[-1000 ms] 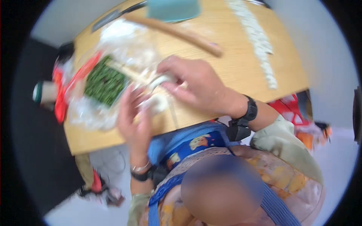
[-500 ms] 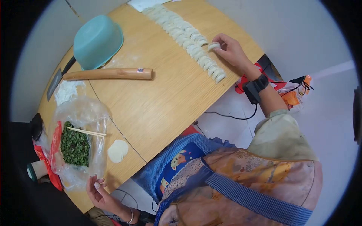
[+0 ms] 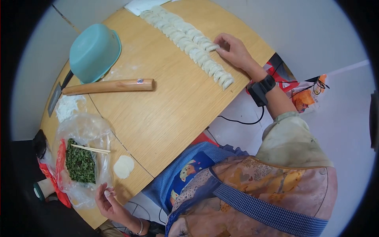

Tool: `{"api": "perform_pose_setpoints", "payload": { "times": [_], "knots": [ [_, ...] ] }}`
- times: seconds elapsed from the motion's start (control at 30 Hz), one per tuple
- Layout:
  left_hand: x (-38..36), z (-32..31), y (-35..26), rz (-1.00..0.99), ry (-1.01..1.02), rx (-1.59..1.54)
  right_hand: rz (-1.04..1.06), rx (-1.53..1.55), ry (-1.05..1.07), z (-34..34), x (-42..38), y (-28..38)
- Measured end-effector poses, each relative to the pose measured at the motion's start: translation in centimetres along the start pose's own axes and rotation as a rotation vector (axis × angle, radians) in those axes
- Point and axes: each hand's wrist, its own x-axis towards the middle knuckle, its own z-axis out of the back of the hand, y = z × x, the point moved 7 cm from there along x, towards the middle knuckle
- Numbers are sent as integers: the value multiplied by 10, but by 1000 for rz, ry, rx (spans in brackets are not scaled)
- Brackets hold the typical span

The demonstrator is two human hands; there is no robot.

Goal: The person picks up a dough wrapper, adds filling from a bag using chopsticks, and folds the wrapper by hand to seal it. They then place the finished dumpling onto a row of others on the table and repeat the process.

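Right fingers (image 3: 224, 37) bend on an outstretched arm (image 3: 281, 103); left fingers (image 3: 101, 194) curl loosely.

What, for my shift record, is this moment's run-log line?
right hand: at end dumpling; left hand: by plastic bag; chopsticks: across greens; wrappers: on table

Upper R of frame: R hand (image 3: 233, 49) w/ thumb + fingertips at end dumpling (image 3: 210, 47) of shorter row; can't tell if gripped. Longer dumpling row (image 3: 201, 57) just beside, slanting from upper ctr toward R. Lower L: L hand (image 3: 111, 203), fingers loosely curled, nr table (image 3: 158, 118) edge, just below clear plastic bag (image 3: 89, 122). In bag: chopped greens (image 3: 80, 164) w/ pair of chopsticks (image 3: 90, 149) across top. Just R of bag: overlapping round wrappers (image 3: 123, 166). Upper L: teal bowl (image 3: 94, 53), upside down, w/ rolling pin (image 3: 110, 87) lengthwise below. Far L: knife (image 3: 54, 100), white flour (image 3: 69, 106) nr blade.
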Motion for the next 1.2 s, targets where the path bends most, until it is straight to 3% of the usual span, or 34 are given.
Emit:
{"api": "perform_pose_setpoints", "payload": {
  "times": [0.23, 0.77, 0.93, 1.03, 1.1, 1.17, 1.2],
  "knots": [
    [0, 0, 3, 2, 22, -23, -114, 64, 66, -2, 2, -10],
    [-1, -7, 4, 18, 77, 7, -2, -75, -23, 0, 0, 2],
    [-12, 6, 6, 54, -4, 63, -47, -85, -122, -6, 0, -18],
    [-32, 20, 4, 37, -117, 73, 2, -18, -57, -12, -1, -15],
    [-53, 35, 21, 62, -188, 67, -19, -179, -89, -7, 0, -3],
    [-83, 55, 51, 169, -264, -77, -1, -118, -92, -9, -1, -8],
    [-104, 67, 81, 315, -321, -98, 16, -66, -105, -5, 0, -17]
  ]
}}
